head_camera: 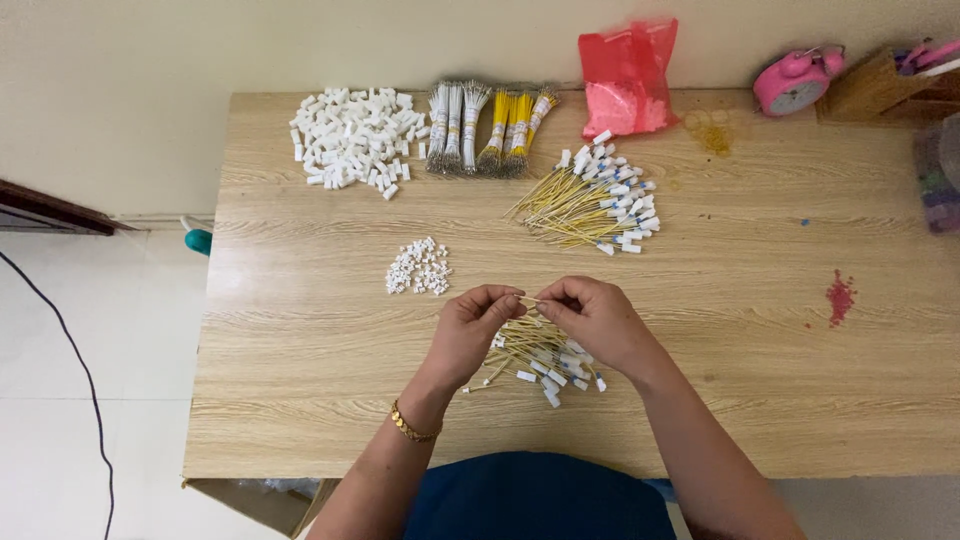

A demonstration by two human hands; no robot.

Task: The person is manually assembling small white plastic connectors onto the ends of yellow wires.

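While both hands meet over the wooden surface point(300, 380) in the head view, the left hand point(470, 325) and right hand point(598, 318) pinch the two ends of one thin yellow wire point(528, 300), just above the loose pile of yellow wires with white end pieces point(540, 360). Best done, I judge, with fingertips close and the wire level, so the tiny piece seats straight. Small white beads point(420, 268) lie near left; finished wires point(595, 205), white connectors point(352, 135), bundles point(485, 125) farther back.

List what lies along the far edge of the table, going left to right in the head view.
Pile of white plastic pieces → bundles of white and yellow wires → red plastic bag → pink alarm clock → brown holder.
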